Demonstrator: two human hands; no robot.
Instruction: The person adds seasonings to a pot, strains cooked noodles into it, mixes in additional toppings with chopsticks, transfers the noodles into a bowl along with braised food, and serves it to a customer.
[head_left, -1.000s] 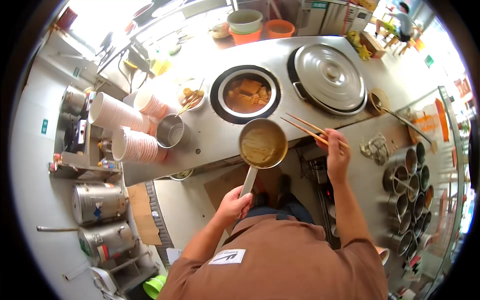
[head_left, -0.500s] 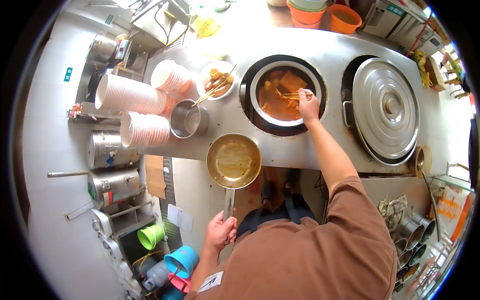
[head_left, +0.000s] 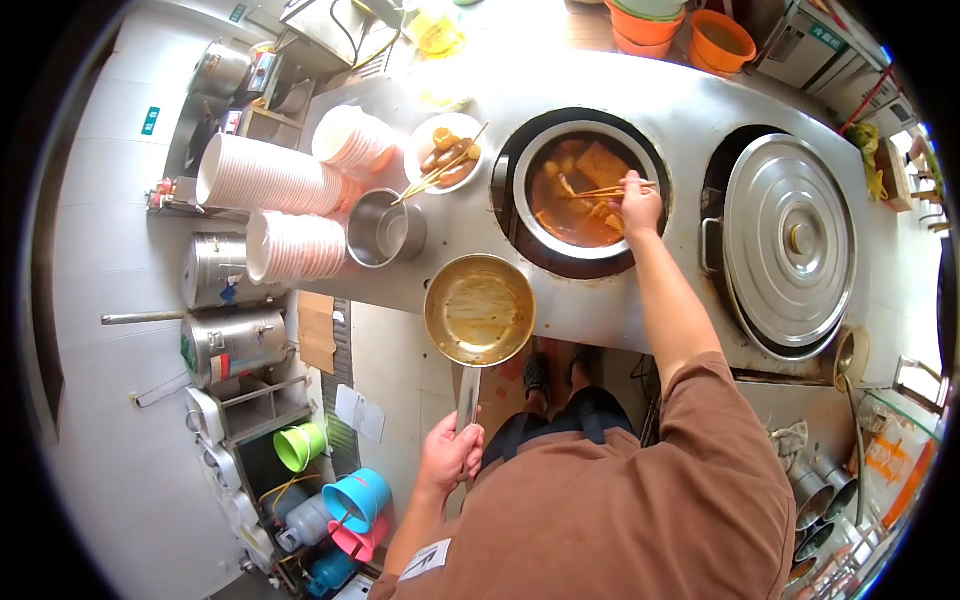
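Observation:
My left hand [head_left: 452,452] is closed round the handle of a metal saucepan [head_left: 480,312], which is tilted and shows a stained inside with small residue. My right hand [head_left: 641,206] grips wooden chopsticks [head_left: 600,191] over a round pot [head_left: 526,205] set in the steel counter. Reddish broth with a square orange-brown block and other pieces fills that pot; the chopstick tips reach into it. Left of the pot stands a white bowl [head_left: 470,178] of skewered food, with an empty steel pot [head_left: 385,228] below it.
Stacks of paper cups [head_left: 270,178] line the counter's left end. A large lidded pot [head_left: 790,240] is sunk in the right side, with a ladle [head_left: 852,360] by it. Orange buckets [head_left: 720,42] stand beyond the counter. Coloured buckets [head_left: 356,500] are at lower left.
Since the first frame my right hand has moved from the right side to over the broth pot with the chopsticks. The saucepan, earlier holding pale food, now shows only residue. The view has shifted.

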